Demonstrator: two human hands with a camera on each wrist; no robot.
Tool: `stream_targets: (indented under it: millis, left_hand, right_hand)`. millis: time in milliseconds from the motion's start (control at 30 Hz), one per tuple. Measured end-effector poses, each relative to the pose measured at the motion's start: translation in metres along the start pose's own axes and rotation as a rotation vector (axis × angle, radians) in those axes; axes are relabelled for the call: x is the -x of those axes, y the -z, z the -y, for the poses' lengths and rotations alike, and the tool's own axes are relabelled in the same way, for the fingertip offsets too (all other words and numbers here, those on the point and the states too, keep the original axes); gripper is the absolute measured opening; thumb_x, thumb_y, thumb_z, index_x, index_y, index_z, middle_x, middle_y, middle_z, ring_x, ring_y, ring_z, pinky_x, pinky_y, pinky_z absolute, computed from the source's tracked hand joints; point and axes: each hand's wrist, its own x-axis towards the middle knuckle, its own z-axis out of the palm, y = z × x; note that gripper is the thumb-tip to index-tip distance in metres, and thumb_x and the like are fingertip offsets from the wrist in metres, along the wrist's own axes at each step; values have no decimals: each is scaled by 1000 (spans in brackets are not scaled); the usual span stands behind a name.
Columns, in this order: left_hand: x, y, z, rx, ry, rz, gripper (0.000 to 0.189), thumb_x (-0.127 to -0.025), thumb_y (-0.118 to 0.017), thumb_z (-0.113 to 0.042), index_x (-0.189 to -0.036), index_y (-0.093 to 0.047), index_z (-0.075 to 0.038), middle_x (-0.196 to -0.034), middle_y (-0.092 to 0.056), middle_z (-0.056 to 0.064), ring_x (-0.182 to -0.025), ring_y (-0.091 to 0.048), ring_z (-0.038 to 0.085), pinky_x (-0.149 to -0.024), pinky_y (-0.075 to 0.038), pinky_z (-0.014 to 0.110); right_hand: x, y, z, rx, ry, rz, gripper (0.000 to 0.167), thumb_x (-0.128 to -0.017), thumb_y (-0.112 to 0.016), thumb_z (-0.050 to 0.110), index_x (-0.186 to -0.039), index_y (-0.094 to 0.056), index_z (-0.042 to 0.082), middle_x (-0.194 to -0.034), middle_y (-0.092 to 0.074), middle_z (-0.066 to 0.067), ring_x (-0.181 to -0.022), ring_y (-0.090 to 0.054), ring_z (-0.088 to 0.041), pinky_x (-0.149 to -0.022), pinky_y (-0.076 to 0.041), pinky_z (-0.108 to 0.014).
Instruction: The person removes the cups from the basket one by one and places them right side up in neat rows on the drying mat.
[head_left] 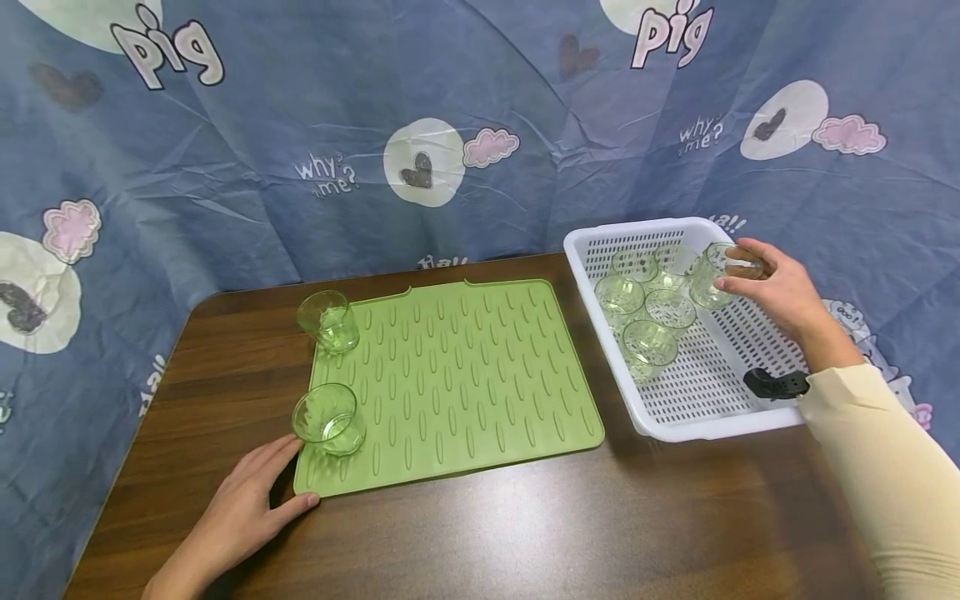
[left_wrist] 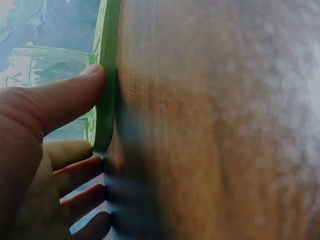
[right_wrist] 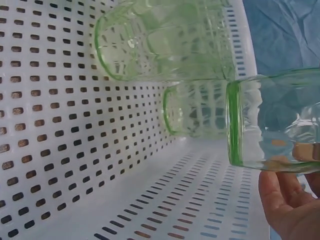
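Note:
Held by my right hand (head_left: 783, 292) is a green-tinted drinking glass (head_left: 707, 285), its fingers and thumb around the upper part. In the right wrist view this glass (right_wrist: 260, 120) has its thick base raised above the floor of the white basket, beside other glasses (right_wrist: 165, 42). My left hand (head_left: 243, 508) rests at the near left corner of the green ridged mat (head_left: 465, 375). Its thumb (left_wrist: 75, 95) touches the mat's edge and its extended fingers lie on the table. A clear green glass (head_left: 330, 419) stands on the mat just beyond those fingers.
A second glass (head_left: 330, 323) stands at the mat's far left corner. Several more glasses (head_left: 649, 343) are grouped in the left part of the perforated white basket (head_left: 708, 383). The dark wooden table (head_left: 495, 533) meets a blue patterned cloth (head_left: 495, 75) behind.

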Motion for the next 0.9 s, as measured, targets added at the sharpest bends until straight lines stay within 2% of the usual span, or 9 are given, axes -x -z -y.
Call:
stream_targets:
  millis: [133,267,333,467,567,733,900]
  left_hand:
    - [0,-1,0,6,0,-1,77,-79,-81,-38,-138,-52,2,-140,-52,24,-128,-45,45,-96,-40,63]
    - [1,-1,0,8,2,-2,76,-79,-82,-36,-138,-53,2,-140,-53,24,-128,-46,45,-96,-40,63]
    - [1,0,0,7,4,-2,76,-79,-82,-36,-138,-53,2,-140,-53,24,-127,-46,45,-96,-40,63]
    - [1,1,0,4,10,9,77,-78,-83,-35,-138,-52,2,-140,-52,24,-128,-46,45,-97,-40,64]
    - [2,1,0,3,9,10,77,-78,-82,-36,-139,-52,2,-141,-52,24,-128,-46,45,-97,-40,64]
    - [2,1,0,6,-7,-17,77,-77,-83,-35,-138,-53,1,-140,-53,24,-127,-46,45,-96,-40,63]
    - [1,1,0,8,1,3,77,-80,-81,-38,-139,-52,1,-141,-52,24,-127,-45,45,-96,-40,64]
  right_hand:
    - [1,4,2,-22,10,-3,85,-94,-68,36,-160,-17,21,-162,-34,-2,-131,-48,-9,-80,-40,-2]
    - [1,8,9,-19,27,-7,86,-94,-68,34,-160,-16,19,-163,-32,-5,-141,-42,-21,-79,-40,0]
    - [0,9,13,-20,42,-14,86,-94,-69,32,-160,-16,18,-163,-33,-6,-142,-42,-21,-79,-40,0]
    - [2,10,25,-46,94,-41,82,-91,-72,23,-158,-24,16,-151,-46,7,-127,-50,-1,-79,-42,0]
    - [7,10,39,-58,145,-44,80,-89,-75,18,-155,-30,15,-138,-52,18,-111,-49,12,-79,-43,-1]
    - [14,5,69,-41,222,-7,81,-87,-77,15,-155,-33,16,-137,-56,16,-105,-54,12,-81,-44,-2]
    - [20,-5,96,-46,303,24,80,-83,-79,9,-151,-39,17,-134,-59,16,-107,-56,11,-81,-47,-5]
